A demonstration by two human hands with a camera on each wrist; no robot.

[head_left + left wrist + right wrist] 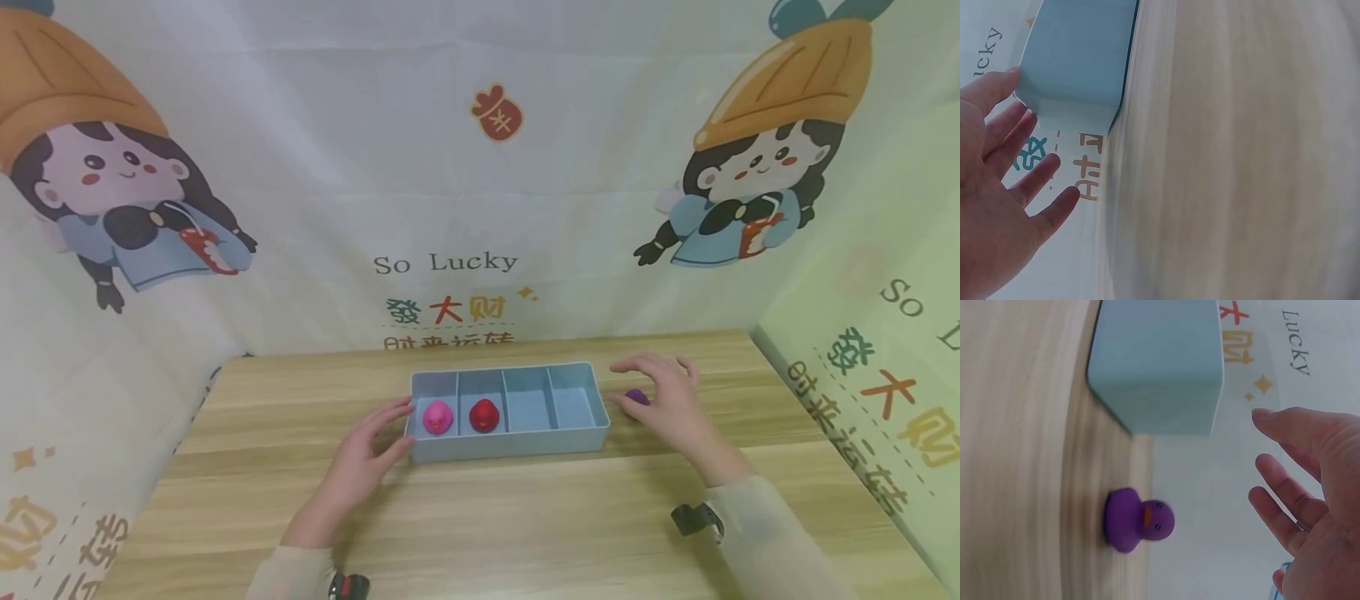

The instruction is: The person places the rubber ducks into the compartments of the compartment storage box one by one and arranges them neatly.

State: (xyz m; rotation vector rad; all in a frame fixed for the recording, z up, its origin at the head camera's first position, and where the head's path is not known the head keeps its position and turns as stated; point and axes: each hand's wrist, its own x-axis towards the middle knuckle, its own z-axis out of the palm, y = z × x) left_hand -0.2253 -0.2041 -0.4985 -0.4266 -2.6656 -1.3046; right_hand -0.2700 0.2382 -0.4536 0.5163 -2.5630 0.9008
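A light blue box (510,445) with a row of compartments lies lengthwise on the table. In its leftmost compartment sits a pink rubber duck (437,417), and a red rubber duck (484,415) sits in the one beside it. The two compartments on the right hold nothing. My left hand (360,462), fingers spread and relaxed, has its fingertips right at the box's left end. Off the right end, a purple rubber duck (1129,519) stands upright on the table. My right hand (671,408) hovers close by it, thumb and fingers apart, holding nothing and partly hiding it in the head view.
The wooden table (480,525) runs back to a pale cloth (450,183) printed with cartoon figures and lettering. More of this cloth hangs along both sides. Dark straps with small devices (696,518) sit at both wrists.
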